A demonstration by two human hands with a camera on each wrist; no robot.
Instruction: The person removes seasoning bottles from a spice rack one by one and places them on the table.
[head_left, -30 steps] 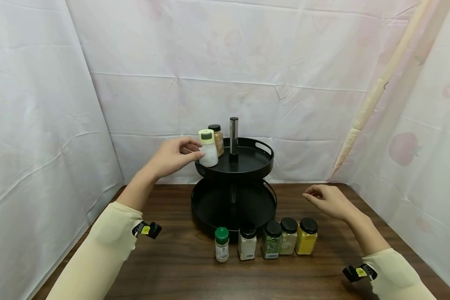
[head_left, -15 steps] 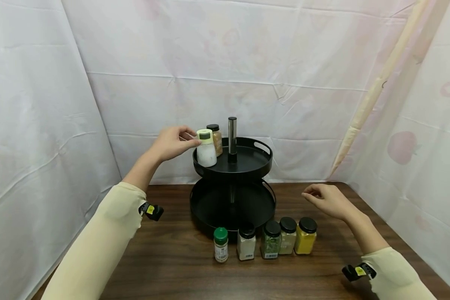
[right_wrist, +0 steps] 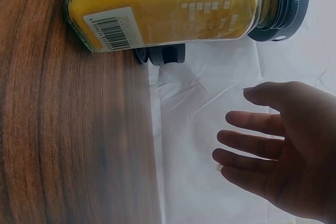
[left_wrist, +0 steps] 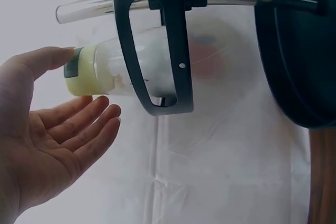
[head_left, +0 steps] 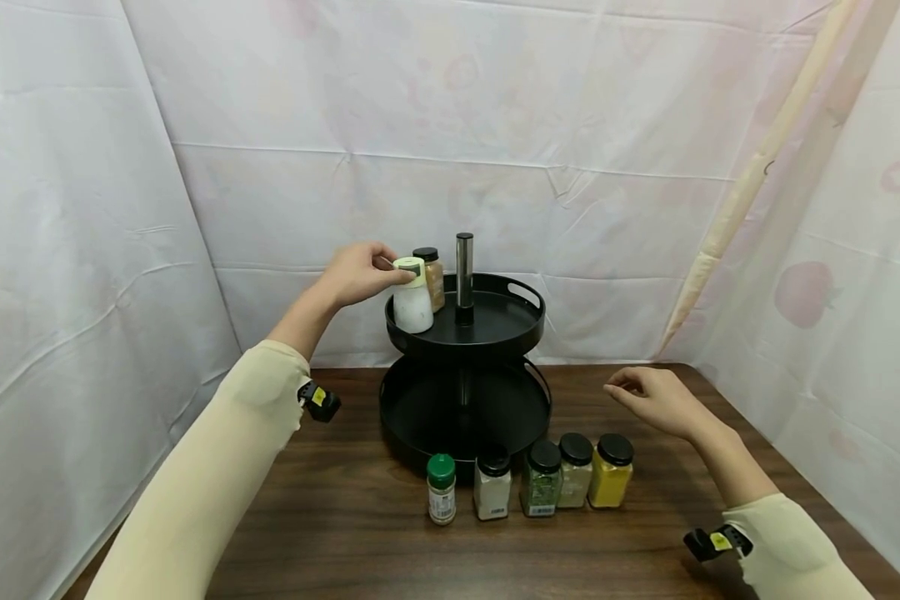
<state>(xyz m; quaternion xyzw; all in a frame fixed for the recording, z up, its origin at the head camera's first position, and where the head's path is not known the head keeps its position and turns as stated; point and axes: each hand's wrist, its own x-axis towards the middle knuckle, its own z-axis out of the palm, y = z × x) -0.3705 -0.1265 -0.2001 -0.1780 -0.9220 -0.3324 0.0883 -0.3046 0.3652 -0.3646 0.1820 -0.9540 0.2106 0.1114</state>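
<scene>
A white seasoning shaker (head_left: 413, 309) with a pale yellow cap stands upright at the left of the black two-tier tray's upper level (head_left: 495, 343). My left hand (head_left: 357, 273) is at its cap (left_wrist: 84, 80), thumb on the dark panel and fingers at the opposite side, pinching it. In the left wrist view the tray's handle rim (left_wrist: 181, 77) partly hides the shaker body. Behind the shaker stands a black-lidded jar of tan powder (head_left: 433, 283). My right hand (head_left: 656, 402) holds nothing, fingers loosely bent, right of the yellow powder jar (head_left: 610, 483).
Along the tray's front stand a green-capped bottle (head_left: 442, 492), a jar of white powder (head_left: 492, 492), a jar of green herbs (head_left: 542, 487) and a pale-filled jar (head_left: 574, 479). A metal post (head_left: 464, 271) rises from the tray. White cloth (head_left: 330, 192) hangs behind the table.
My left hand has risen from the shaker's body to its cap, bringing thumb and fingers onto it. The shaker stays on the upper tier. My right hand has kept its place.
</scene>
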